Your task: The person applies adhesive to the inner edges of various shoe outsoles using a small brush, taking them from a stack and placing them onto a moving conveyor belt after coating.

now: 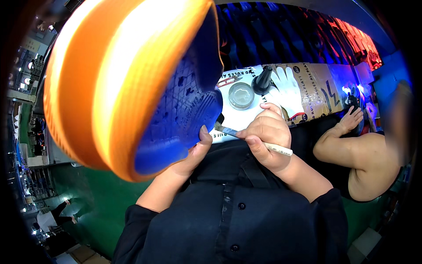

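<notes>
A large orange shoe sole [83,88] with a deeply grooved side wall looms close on the left. Its patterned blue face [189,97] is turned toward the right. My left hand [198,152] grips the lower edge of the sole, thumb showing and the other fingers hidden behind it. Closed around a flat brush [278,149] with a whitish handle is my right hand [268,134]. The brush's bristles are close to the sole's blue edge; I cannot tell whether they touch. Beyond my right hand stands a round jar [241,96] of cloudy, pale content.
Beside the jar are a dark cone-shaped bottle [263,81] and a white glove [288,94] on cardboard [317,83]. Dark shoe-like shapes [272,35] line the far side. At right, another person's arm [347,149] reaches onto the bench. Green floor [96,198] lies below.
</notes>
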